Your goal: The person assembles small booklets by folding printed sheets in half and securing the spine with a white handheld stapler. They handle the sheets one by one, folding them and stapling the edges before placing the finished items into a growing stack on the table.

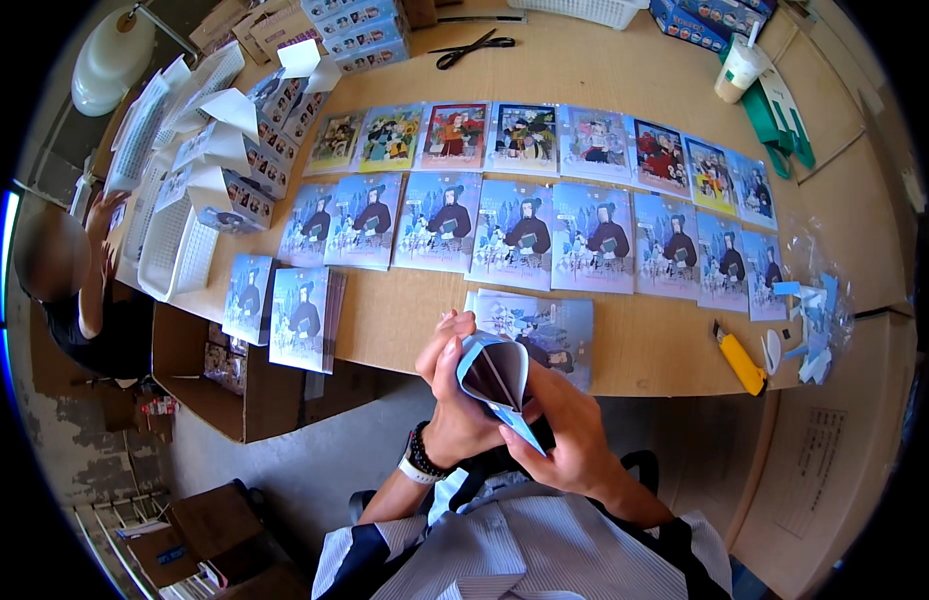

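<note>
Pale-blue illustrated card sleeves (pixel 530 232), each printed with a dark-robed, hatted figure, line the middle of the light tan wooden desk (pixel 635 80). Toward the far edge runs a row of multicoloured cartoon-printed sleeves (pixel 455 135) in yellow, red, pink and blue. A bright yellow utility knife (pixel 740 363) lies at the near right corner, black-handled scissors (pixel 473 47) at the far edge. The opened sleeve with a dark interior (pixel 497 375) shows light-blue edging above a grey-and-white striped shirt (pixel 525 550).
</note>
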Demonstrator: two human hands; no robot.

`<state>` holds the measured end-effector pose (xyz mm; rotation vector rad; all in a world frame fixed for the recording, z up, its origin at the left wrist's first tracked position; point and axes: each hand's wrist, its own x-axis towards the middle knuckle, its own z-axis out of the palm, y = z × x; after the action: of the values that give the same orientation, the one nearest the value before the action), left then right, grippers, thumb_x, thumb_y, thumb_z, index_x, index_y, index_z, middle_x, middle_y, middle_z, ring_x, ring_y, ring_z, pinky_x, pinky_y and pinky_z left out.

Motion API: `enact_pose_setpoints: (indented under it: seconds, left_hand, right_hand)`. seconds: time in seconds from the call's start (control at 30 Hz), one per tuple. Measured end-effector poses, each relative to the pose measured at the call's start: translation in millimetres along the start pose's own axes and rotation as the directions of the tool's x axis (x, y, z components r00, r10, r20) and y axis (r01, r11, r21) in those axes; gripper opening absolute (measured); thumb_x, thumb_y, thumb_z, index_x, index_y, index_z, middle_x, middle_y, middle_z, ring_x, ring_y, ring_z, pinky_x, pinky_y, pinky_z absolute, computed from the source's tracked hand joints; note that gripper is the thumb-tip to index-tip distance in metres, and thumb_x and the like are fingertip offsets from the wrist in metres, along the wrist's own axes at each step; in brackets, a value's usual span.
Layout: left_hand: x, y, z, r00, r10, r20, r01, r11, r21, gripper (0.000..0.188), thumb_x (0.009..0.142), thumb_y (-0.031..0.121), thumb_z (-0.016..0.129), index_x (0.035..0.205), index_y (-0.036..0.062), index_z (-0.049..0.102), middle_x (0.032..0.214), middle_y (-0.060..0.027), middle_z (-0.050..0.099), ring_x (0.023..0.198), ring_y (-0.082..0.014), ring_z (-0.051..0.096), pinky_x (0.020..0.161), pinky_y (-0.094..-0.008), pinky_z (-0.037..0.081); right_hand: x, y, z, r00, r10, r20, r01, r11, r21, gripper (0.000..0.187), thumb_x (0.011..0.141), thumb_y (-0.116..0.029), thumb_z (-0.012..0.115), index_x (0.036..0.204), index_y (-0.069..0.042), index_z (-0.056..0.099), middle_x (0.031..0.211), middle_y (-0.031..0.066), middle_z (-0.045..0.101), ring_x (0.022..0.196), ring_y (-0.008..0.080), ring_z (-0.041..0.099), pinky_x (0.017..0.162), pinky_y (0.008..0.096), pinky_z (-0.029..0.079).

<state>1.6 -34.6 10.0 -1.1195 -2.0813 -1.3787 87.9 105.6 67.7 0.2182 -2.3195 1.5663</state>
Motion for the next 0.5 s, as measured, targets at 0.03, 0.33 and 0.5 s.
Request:
enact_pose_setpoints:
  seconds: [0.03, 0.33, 0.5]
  left_hand:
    - [0, -1, 2, 1.000, 0.013, -0.020, -0.013, 1.000, -0.004, 0.130, 0.061, 0.044, 0.093, 0.154, 0.0072, 0.010, 0.143, -0.0198, 0.029, 0.135, -0.0392, 0.039, 0.113, -0.0581, 0.031]
    - [6, 5, 1, 0.997, 0.041, -0.070, -0.047, 0.995, -0.086, 0.134, 0.059, 0.045, 0.095, 0.155, 0.0109, 0.007, 0.145, -0.0218, 0.034, 0.136, -0.0389, 0.039, 0.112, -0.0576, 0.031]
    - [12, 12, 3, 0.992, 0.036, -0.120, -0.048, 0.994, -0.099, 0.119, 0.062, 0.026, 0.094, 0.151, 0.0078, 0.018, 0.140, -0.0206, 0.039, 0.130, -0.0380, 0.047, 0.112, -0.0594, 0.034]
  right_hand:
    - [1, -1, 0, 1.000, 0.003, 0.001, -0.003, 1.000, 0.002, 0.065, 0.082, -0.005, 0.074, 0.140, 0.007, 0.048, 0.140, 0.0262, 0.055, 0.109, 0.0377, 0.067, 0.086, 0.0374, 0.057]
    - [-3, -2, 0, 1.000, -0.019, 0.000, 0.019, 1.000, -0.018, 0.071, 0.075, -0.003, 0.078, 0.138, 0.007, 0.048, 0.140, 0.0253, 0.055, 0.109, 0.0361, 0.067, 0.085, 0.0364, 0.058]
    - [-4, -2, -1, 1.000, -0.019, 0.021, 0.020, 0.999, -0.042, 0.071, 0.074, -0.003, 0.078, 0.139, 0.006, 0.048, 0.140, 0.0252, 0.056, 0.108, 0.0348, 0.068, 0.084, 0.0361, 0.059]
